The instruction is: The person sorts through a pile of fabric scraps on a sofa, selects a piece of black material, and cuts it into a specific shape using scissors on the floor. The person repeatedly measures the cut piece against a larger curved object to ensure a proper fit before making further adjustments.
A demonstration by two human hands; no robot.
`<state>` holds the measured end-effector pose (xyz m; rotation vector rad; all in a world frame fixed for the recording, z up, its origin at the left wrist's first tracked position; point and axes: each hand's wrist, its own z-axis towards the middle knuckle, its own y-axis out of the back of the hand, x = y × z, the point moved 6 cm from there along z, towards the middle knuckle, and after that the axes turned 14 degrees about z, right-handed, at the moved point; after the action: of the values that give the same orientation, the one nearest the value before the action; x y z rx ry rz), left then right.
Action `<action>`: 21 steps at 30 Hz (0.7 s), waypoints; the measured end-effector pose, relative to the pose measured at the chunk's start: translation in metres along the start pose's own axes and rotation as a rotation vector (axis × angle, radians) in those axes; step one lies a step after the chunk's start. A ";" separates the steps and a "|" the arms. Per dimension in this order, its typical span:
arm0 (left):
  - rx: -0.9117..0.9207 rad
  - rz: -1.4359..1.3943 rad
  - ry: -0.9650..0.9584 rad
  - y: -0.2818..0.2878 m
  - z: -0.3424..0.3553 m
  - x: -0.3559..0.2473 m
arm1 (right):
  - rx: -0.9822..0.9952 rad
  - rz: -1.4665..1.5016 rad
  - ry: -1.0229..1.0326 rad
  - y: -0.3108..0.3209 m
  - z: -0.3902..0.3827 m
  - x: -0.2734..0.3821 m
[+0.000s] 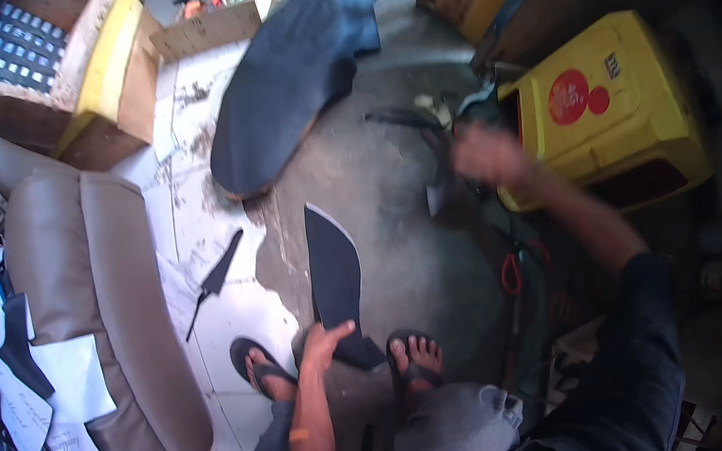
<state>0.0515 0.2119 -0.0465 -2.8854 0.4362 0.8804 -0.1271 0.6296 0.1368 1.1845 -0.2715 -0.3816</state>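
Note:
My left hand (325, 343) is at the lower part of a black curved piece of sheet material (334, 265) with a thin pale edge. One finger or the thumb lies across its face, and the rest of the hand sits at its left side, seemingly gripping it. Out to the right, beside the yellow bin, my right hand (489, 156) is smeared by motion. Dark shapes show just left of it, but whether it holds any of them cannot be made out. Beyond the curved piece lies a larger black sheet (289, 81) with an uneven right edge.
A brown padded cushion (132, 308) stands at left, with printed white sheets (69, 383) beside it. The yellow bin (604, 110) is at right, near an orange loop (511, 275). A dark strip (222, 265) lies on white floor covering. Behind stands a wooden tray (207, 35).

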 end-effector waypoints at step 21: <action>0.732 -0.131 -0.182 -0.010 -0.044 -0.088 | 0.344 1.176 -0.755 -0.045 0.070 0.134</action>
<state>0.0080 0.2351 0.0399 -2.1228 0.4301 0.7480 -0.0406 0.4991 0.1204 0.9691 -1.6408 0.2998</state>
